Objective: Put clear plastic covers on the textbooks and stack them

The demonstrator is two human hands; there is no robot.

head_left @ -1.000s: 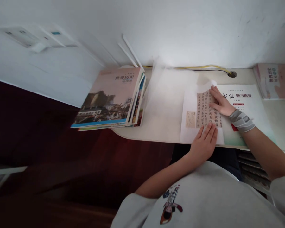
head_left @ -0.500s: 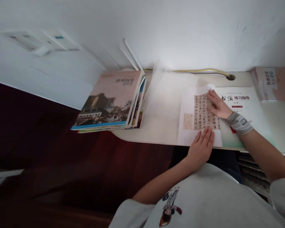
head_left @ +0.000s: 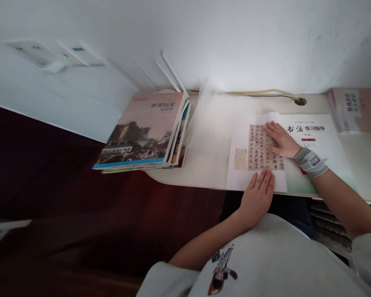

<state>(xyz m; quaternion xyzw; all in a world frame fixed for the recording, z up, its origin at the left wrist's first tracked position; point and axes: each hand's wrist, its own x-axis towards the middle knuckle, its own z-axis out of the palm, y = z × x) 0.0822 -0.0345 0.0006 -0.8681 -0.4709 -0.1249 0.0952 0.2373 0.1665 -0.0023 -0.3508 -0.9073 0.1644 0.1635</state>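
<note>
An open calligraphy booklet [head_left: 315, 140] lies on the pale desk [head_left: 365, 165]. Its left page [head_left: 244, 154] shows a tan block of brush characters. My right hand [head_left: 278, 138], with a grey wrist wrap, presses flat on the upper part of that page. My left hand [head_left: 258, 194] lies flat with fingers together on the page's lower edge at the desk's front. A thin translucent sheet [head_left: 216, 128] lies just left of the page.
A stack of textbooks [head_left: 145, 132] sits at the desk's left end, overhanging the dark red floor. A pink book [head_left: 357, 109] lies at the far right by the wall. A yellow cable [head_left: 266, 93] runs along the wall to a desk hole [head_left: 302, 101].
The page has slid a little to the left under both hands, and both hands have shifted left with it.
</note>
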